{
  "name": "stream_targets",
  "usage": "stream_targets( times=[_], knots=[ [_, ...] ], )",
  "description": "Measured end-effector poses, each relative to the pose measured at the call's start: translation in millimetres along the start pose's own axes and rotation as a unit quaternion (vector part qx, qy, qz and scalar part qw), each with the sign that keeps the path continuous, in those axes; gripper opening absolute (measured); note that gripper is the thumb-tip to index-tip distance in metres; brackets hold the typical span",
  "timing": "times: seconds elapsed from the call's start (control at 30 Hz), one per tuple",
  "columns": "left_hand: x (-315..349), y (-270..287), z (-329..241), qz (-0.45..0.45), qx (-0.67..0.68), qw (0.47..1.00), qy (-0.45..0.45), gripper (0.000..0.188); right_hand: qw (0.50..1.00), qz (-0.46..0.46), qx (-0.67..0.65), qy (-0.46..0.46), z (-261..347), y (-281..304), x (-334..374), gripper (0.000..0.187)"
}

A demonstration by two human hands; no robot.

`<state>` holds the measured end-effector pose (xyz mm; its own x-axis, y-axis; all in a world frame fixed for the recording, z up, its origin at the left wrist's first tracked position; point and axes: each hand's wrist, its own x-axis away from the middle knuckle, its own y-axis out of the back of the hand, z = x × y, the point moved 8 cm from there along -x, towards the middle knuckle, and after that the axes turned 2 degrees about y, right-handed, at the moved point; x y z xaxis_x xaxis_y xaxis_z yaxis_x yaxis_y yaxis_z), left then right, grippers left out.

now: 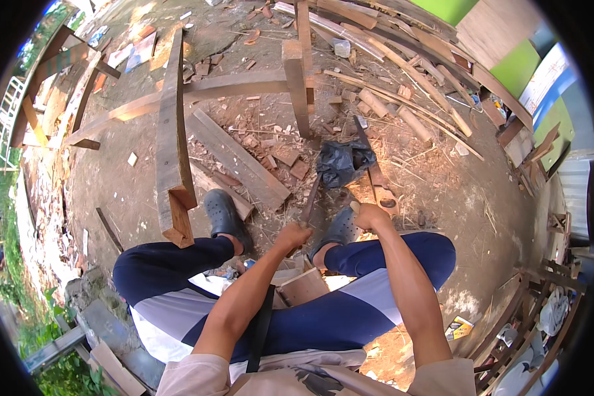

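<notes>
My left hand (294,237), in front of my knees, is closed round the near end of a long narrow dark tool (312,198). The tool points away from me, and its far end meets a crumpled black plastic bag (340,164). My right hand (372,218) is closed too, with the rounded tip of a pale wooden handle (356,207) showing beside the thumb. What that handle belongs to is hidden. Just beyond my right hand lies a handsaw's wooden grip (387,199); its blade runs away past the bag.
A wooden frame of posts and a beam (237,86) stands ahead, with a tall plank (173,132) at left. Loose boards (241,158) and wood scraps (285,155) lie on the ground. Long timber strips (409,72) are piled at far right. My shoes (226,218) flank the work spot.
</notes>
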<state>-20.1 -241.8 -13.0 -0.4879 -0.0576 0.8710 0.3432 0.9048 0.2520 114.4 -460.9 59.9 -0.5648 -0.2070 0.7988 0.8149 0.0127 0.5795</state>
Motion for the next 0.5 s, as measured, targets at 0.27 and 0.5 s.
stream_targets(
  times=[0.27,0.5],
  knots=[
    [22,-4,-38,0.006,-0.039,0.999,-0.008,0.052,0.982,0.085,-0.017,-0.171,-83,-41,5,0.050],
    [33,3,-74,-0.051,-0.064,0.994,-0.071,0.058,0.958,-0.052,0.171,-0.225,-79,-17,36,0.042]
  ],
)
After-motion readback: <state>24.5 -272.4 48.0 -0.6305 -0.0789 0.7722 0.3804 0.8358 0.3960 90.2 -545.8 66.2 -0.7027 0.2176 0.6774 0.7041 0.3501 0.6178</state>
